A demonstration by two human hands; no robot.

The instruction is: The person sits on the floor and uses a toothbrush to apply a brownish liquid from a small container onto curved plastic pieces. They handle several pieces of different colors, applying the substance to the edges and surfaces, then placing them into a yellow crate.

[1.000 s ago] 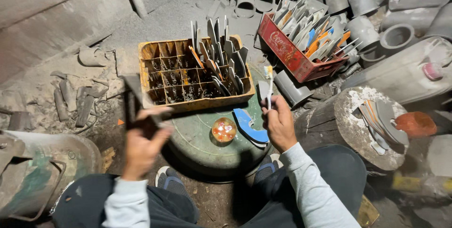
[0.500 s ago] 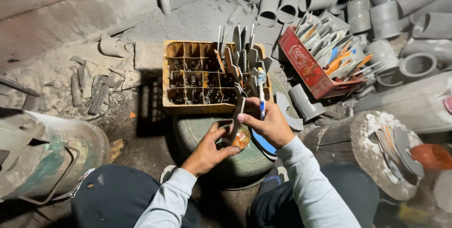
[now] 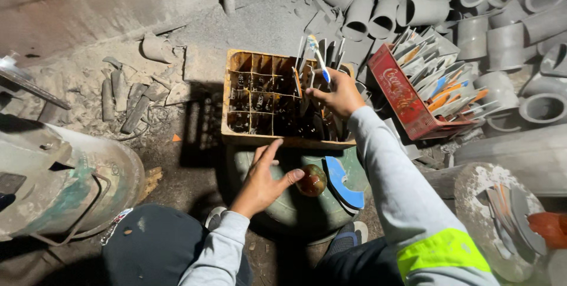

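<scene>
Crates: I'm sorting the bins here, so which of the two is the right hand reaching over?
The yellow wooden divided crate, not the red crate of flat pieces to its right. The right hand holds a toothbrush-like tool above its far corner.

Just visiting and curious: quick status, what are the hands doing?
Right hand grips toothbrush over wooden crate. Left hand open, thumb by round brown piece on green drum. Nothing between.
</scene>
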